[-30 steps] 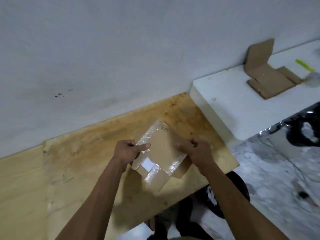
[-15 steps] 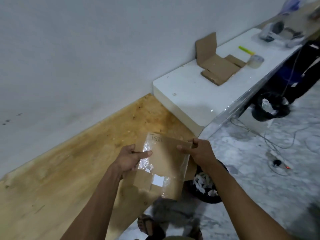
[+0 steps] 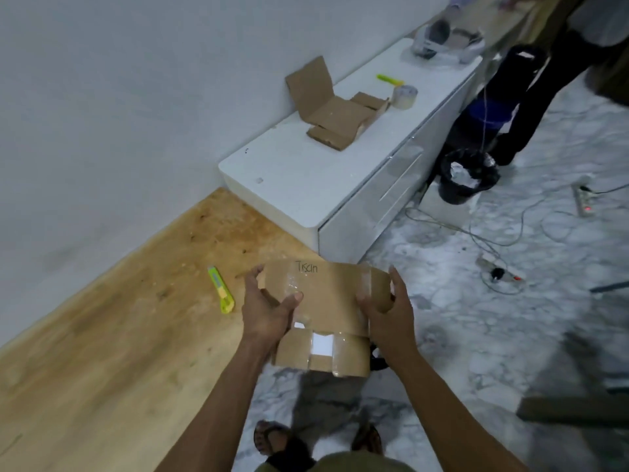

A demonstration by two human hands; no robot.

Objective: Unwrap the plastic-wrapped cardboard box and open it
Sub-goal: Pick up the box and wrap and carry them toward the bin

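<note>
A flat brown cardboard box (image 3: 326, 294) with clear tape strips and handwriting on top hangs in the air past the edge of the wooden table (image 3: 119, 335). Its front flap hangs down, showing a white label. My left hand (image 3: 269, 308) grips its left side, thumb on top. My right hand (image 3: 384, 308) grips its right side, fingers curled round the edge.
A yellow-green utility knife (image 3: 221, 289) lies on the wooden table. On a white cabinet (image 3: 306, 185) sit an opened cardboard box (image 3: 337, 114), a tape roll (image 3: 404, 96) and another cutter (image 3: 389, 79). A black bin (image 3: 468, 175), cables and a standing person (image 3: 561, 63) are on the right.
The box has come off the table toward me and turned level between both hands. My view has swung right, showing the knife and more of the cabinet.
</note>
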